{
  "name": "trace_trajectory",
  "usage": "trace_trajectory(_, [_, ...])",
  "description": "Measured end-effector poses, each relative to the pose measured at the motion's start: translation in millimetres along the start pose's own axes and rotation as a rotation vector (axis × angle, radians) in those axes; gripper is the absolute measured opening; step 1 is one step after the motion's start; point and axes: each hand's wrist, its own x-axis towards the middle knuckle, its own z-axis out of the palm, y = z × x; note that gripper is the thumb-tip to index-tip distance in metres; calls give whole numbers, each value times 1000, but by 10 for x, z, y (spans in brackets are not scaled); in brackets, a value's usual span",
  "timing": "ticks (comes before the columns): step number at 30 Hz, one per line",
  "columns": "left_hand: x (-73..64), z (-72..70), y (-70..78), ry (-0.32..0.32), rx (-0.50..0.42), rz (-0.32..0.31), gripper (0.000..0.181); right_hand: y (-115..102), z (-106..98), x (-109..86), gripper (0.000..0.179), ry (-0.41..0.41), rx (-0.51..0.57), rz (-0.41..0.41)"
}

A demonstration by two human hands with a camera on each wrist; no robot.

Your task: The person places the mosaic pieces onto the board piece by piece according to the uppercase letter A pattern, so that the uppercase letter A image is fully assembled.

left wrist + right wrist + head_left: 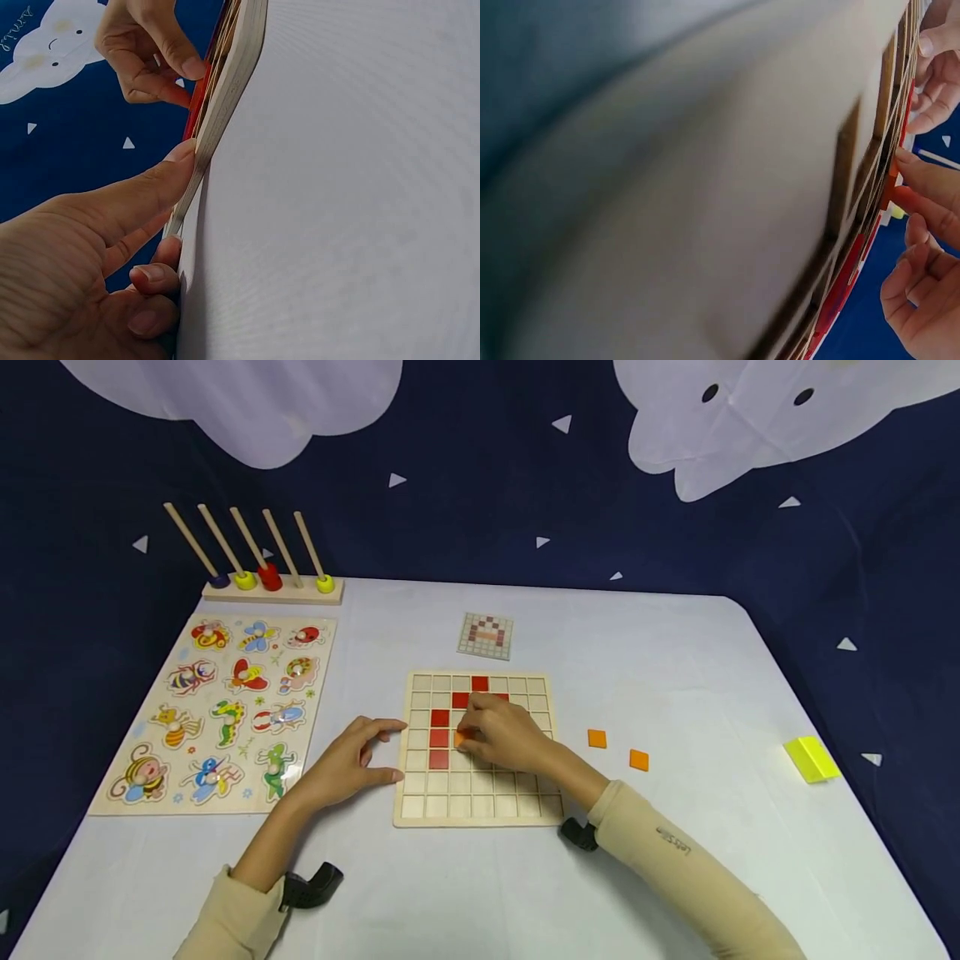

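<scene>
A square wooden grid board [480, 808] lies flat on the table. Red tiles [438, 737] fill several of its squares, some partly covered by my right hand [510, 735]. That hand pinches an orange tile [459, 739] at a square just right of the red column; the right wrist view shows thumb and finger on the orange tile [889, 187]. At the board's left edge rests my left hand [347, 768], thumb and index finger spread apart and touching the rim. Behind the board lies a small pattern card [486, 637].
Two loose orange tiles [597, 739] lie right of the board. A yellow block [812, 759] sits near the table's right edge. On the left are an insect puzzle board [202, 693] and, behind it, a peg stand [273, 596] with upright rods and colored rings.
</scene>
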Motion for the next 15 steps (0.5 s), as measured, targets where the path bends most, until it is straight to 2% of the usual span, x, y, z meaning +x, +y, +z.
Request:
trace_trajectory(9, [2, 5, 0, 7, 1, -1, 66, -15, 26, 27, 18, 10, 24, 55])
trace_trajectory(15, [5, 7, 14, 5, 2, -8, 65, -3, -13, -22, 27, 5, 37, 79])
